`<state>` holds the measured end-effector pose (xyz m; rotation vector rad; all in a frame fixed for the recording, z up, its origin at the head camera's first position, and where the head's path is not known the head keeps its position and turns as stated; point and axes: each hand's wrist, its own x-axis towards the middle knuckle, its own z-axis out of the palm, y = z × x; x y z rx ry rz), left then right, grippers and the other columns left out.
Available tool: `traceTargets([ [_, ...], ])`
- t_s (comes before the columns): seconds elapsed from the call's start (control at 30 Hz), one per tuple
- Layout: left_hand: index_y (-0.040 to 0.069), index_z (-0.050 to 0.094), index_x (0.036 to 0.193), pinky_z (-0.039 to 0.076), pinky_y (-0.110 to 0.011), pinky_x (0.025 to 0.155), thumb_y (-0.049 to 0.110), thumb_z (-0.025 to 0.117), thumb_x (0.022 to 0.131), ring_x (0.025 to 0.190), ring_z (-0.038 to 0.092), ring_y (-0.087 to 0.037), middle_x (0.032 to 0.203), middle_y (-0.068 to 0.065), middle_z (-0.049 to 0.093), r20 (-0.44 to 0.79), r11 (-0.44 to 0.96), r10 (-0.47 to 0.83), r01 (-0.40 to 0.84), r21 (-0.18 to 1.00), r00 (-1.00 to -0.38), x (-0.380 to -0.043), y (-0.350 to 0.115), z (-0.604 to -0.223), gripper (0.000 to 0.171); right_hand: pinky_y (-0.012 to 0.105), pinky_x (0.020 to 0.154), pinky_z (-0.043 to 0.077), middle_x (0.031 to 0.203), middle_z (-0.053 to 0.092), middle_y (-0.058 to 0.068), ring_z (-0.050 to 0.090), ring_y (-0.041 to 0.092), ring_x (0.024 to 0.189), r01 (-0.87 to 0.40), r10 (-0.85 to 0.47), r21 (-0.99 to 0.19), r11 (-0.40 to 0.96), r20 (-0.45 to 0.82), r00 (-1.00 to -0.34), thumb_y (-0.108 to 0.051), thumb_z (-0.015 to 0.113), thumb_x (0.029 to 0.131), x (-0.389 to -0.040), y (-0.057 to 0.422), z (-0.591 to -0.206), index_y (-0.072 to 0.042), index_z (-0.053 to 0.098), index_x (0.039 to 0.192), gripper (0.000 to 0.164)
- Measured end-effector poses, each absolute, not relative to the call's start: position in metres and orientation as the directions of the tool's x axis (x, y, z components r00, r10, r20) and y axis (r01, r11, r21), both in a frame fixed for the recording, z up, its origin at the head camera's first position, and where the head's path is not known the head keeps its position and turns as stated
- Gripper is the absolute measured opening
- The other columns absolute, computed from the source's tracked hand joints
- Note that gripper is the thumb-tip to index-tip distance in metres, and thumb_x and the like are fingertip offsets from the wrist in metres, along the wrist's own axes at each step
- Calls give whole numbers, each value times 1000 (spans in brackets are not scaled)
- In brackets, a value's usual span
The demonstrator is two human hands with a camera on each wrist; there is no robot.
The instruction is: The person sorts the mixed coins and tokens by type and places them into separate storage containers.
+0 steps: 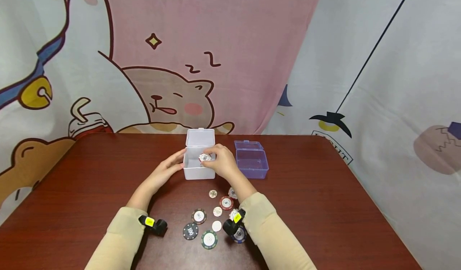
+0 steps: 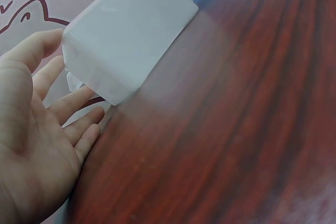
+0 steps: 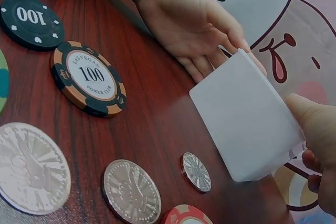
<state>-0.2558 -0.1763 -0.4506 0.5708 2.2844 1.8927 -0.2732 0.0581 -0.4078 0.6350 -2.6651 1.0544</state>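
Between R thumb and fingertips, at the mouth of an open white box (image 1: pixel 199 175), a pale poker chip (image 1: pixel 205 157) is pinched by the R hand (image 1: pixel 221 161); whether it's over the rim or just below, can't tell. Just L of the grip, the L hand (image 1: pixel 167 172) touches the box's side w/ fingers outstretched, gripping nothing. Just beyond the grip, the lid (image 1: pixel 200 137) stands raised. Step in hand, by the looks: putting a chip into the white box, release not yet made. Next move prob. calls for lowering it clear of the walls, then parting thumb & fingers w/o nudging the box; L hand seems well placed to steady it.

Just R of the grip: a purple box (image 1: pixel 252 174), lid also up. Nearer the person than the grip, loose on the tabletop (image 1: pixel 324 190): a red chip (image 1: pixel 226 203), metallic coins (image 1: pixel 217 211), an orange-and-black 100 chip (image 1: pixel 199 216), a black 100 chip (image 1: pixel 190 231), a green chip (image 1: pixel 209 239) & others partly hidden by the R forearm. Far behind the grip, a cartoon-print curtain (image 1: pixel 252 42).
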Motion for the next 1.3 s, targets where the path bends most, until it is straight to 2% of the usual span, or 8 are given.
traceTargets([
  [0.23,10,33,150,20,-58,106,14,53,98,134,31,-36,148,-21,35,148,129,363,208,970,-920,-255,-176,-451,55,35,86,44,104,65,4,60,22,99,-445,-310,-614,652,319,-895,-21,82,74,-273,59,-408,-7,73,108,38],
  [0.4,11,33,150,20,-58,106,15,53,98,134,32,-36,148,-21,35,152,129,369,212,969,-917,-256,-177,-453,55,35,88,44,107,64,5,59,23,101,-477,-322,-607,636,353,-879,-21,81,76,-270,61,-410,-7,72,109,38],
  [0.67,12,33,150,19,-60,106,18,53,98,135,31,-36,149,-20,34,144,140,370,209,968,-918,-255,-176,-451,56,26,69,45,105,64,5,57,23,79,-527,-311,-645,553,427,-849,-18,82,75,-262,64,-408,-5,71,111,39],
  [0.8,13,33,150,19,-59,106,16,53,99,134,32,-36,149,-20,35,149,142,370,214,966,-917,-255,-177,-452,55,25,66,43,105,64,4,57,25,77,-545,-324,-661,515,439,-838,-18,81,77,-254,66,-403,-5,71,111,38],
  [0.87,11,33,150,19,-59,106,14,52,99,134,32,-37,148,-21,35,151,144,371,217,965,-916,-253,-176,-448,55,28,68,44,107,64,4,58,28,81,-546,-336,-675,496,431,-837,-18,81,77,-249,67,-400,-5,70,112,39],
  [1.07,11,33,150,20,-57,106,15,53,98,133,34,-36,148,-20,36,165,136,369,229,964,-915,-255,-177,-452,56,46,75,48,110,63,7,57,34,92,-569,-388,-698,435,425,-818,-16,80,78,-235,71,-396,-3,69,114,40],
  [1.3,11,34,149,19,-57,106,14,53,98,134,33,-36,148,-21,36,160,134,367,222,966,-916,-254,-176,-451,55,46,76,47,107,64,4,56,32,94,-608,-437,-671,425,436,-787,-17,82,76,-223,76,-397,-4,70,114,42],
])
